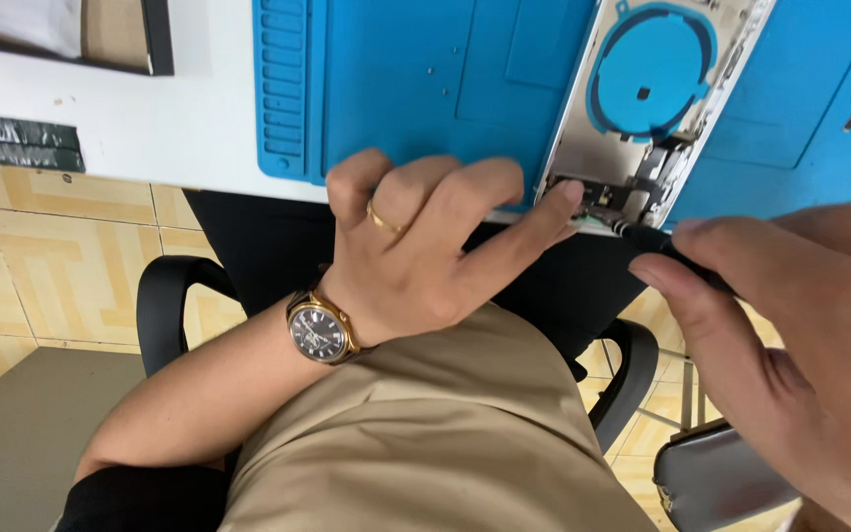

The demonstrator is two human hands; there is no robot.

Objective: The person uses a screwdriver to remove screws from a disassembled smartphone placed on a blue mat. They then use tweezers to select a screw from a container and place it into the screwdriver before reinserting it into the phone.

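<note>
An opened phone back housing (642, 108) with a blue round coil sticker lies on a blue work mat (416, 79) at the table's near edge. My left hand (425, 241), with a gold ring and a wristwatch, rests at the mat's edge, its index fingertip pressing on the housing's bottom corner. My right hand (790, 335) grips a black screwdriver (667, 246), whose tip touches the housing's bottom edge just right of that fingertip.
The white table (150, 128) runs left of the mat, with a dark-framed object at the far left corner. Below are my beige trousers, a black chair's armrests (164, 305), a tiled floor and a dark grey bag (716, 478) at the lower right.
</note>
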